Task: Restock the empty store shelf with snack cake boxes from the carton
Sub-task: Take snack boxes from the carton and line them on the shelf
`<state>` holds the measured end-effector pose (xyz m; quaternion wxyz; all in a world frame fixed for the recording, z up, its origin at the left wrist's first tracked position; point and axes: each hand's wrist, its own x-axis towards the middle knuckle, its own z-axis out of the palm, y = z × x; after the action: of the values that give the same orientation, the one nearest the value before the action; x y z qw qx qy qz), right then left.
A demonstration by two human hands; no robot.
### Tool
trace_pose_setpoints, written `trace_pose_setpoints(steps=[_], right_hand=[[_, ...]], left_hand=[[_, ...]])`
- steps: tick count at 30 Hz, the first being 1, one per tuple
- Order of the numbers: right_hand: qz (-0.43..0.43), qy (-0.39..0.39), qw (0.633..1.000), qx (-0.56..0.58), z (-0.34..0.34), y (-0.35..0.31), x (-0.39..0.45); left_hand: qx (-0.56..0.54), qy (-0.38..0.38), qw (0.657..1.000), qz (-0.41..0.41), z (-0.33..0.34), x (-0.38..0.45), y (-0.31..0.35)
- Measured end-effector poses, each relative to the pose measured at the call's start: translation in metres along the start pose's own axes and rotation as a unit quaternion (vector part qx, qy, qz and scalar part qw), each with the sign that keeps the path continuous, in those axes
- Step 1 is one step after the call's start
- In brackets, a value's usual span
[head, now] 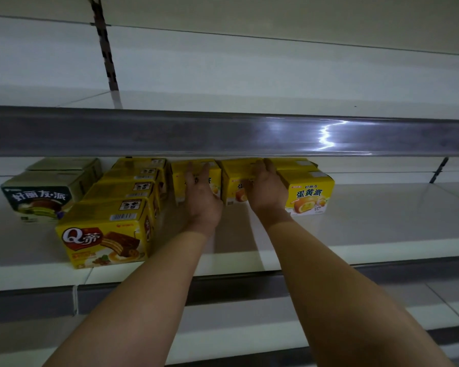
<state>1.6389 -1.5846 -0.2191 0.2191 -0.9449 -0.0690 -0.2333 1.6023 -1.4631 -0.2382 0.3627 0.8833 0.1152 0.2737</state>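
Yellow boxes [196, 178] under 2 outstretched hands

One view only, head-worn wide-angle camera. It faces straight into a store shelf [355, 234] from just in front of it, looking slightly down onto the shelf board. The rail [223, 133] of the shelf above crosses the frame at mid-height, bowed by the lens. Close range: both forearms run in from the bottom edge, left hand [204, 197] and right hand [268, 189] near frame centre. Boxes [106, 234] sit left and centre. No second view to share anything.
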Motion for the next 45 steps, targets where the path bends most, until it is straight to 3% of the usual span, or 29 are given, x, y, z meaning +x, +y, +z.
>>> trace_pose_setpoints(steps=[3, 6, 8, 13, 17, 21, 25, 30, 34, 39, 45], right_hand=[[0.056, 0.006, 0.993, 0.101, 0.003, 0.004, -0.005], [0.083, -0.047, 0.983, 0.154, 0.001, 0.003, -0.006], [0.072, -0.068, 0.98, 0.175, -0.001, 0.003, -0.006], [0.115, -0.04, 0.967, 0.225, -0.016, 0.006, -0.012], [0.107, -0.007, 0.97, 0.217, -0.021, 0.005, -0.025], [0.087, -0.046, 0.978, 0.185, -0.024, 0.0, -0.038], [0.076, -0.119, 0.96, 0.24, -0.021, -0.011, -0.043], [0.073, -0.093, 0.974, 0.194, -0.017, -0.013, -0.054], [0.054, -0.124, 0.98, 0.144, -0.018, -0.007, -0.055], [-0.039, -0.137, 0.989, 0.045, -0.02, -0.003, -0.055], [-0.053, -0.121, 0.987, 0.089, -0.016, 0.004, -0.056]], left_hand=[[-0.092, 0.012, 0.996, -0.009, 0.009, -0.007, 0.011], [-0.222, -0.099, 0.967, -0.075, 0.021, -0.013, 0.026], [-0.251, -0.14, 0.953, -0.092, 0.023, -0.018, 0.032], [-0.313, -0.138, 0.934, -0.107, 0.021, -0.027, 0.035], [-0.188, -0.032, 0.97, -0.148, 0.017, -0.039, 0.04], [-0.078, 0.049, 0.978, -0.187, 0.005, -0.054, 0.037], [-0.084, 0.117, 0.969, -0.202, -0.007, -0.068, 0.036], [-0.148, 0.135, 0.958, -0.204, -0.019, -0.076, 0.031], [-0.219, 0.12, 0.94, -0.233, -0.04, -0.055, 0.029], [-0.107, 0.058, 0.986, -0.116, -0.056, -0.018, 0.026], [0.021, -0.098, 0.987, -0.129, -0.058, 0.0, 0.031]])
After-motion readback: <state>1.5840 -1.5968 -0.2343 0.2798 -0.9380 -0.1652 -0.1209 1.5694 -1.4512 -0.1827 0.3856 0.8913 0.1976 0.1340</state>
